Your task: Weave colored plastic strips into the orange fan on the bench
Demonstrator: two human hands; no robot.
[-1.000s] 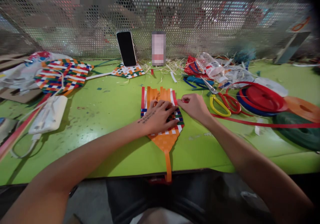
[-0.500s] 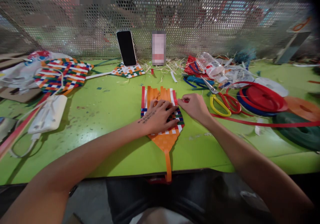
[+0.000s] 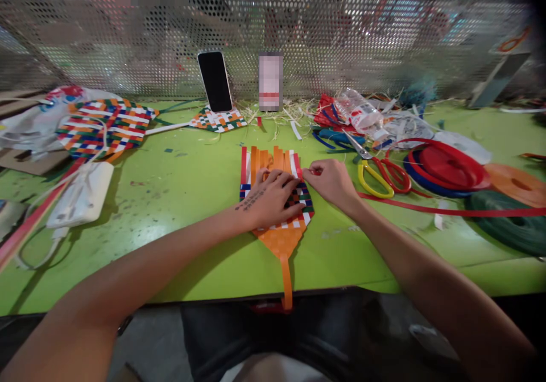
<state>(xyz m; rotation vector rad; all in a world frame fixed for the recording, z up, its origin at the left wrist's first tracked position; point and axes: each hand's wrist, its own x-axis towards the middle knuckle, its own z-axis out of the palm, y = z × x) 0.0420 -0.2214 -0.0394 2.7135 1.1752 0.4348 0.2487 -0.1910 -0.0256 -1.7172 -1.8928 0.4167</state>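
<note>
In front of me on the green table lies a partly woven piece [image 3: 279, 237] of plastic strips. Its point is orange, with an orange tail hanging toward the table edge. Loose orange, white and red strip ends fan out at its far side. My left hand [image 3: 277, 197] rests flat on the weave, fingers spread, covering much of its middle. Just right of the piece, my right hand [image 3: 330, 180] is closed in a pinch on a red strip [image 3: 314, 172], which shows only in part. Another stretch of red strip emerges beyond my right forearm and runs off to the right.
Scissors [image 3: 377, 180] with yellow and red handles lie to the right, near rolls of strip [image 3: 452, 169]. A crumpled plastic bottle [image 3: 360, 109] sits behind them. Two phones, one dark [image 3: 214, 81], stand at the back. Leftward are a finished-looking woven fan [image 3: 106, 129] and a white power bank [image 3: 81, 194].
Both hands hold nearly the same places on and beside the woven piece. The view has shifted very slightly.
</note>
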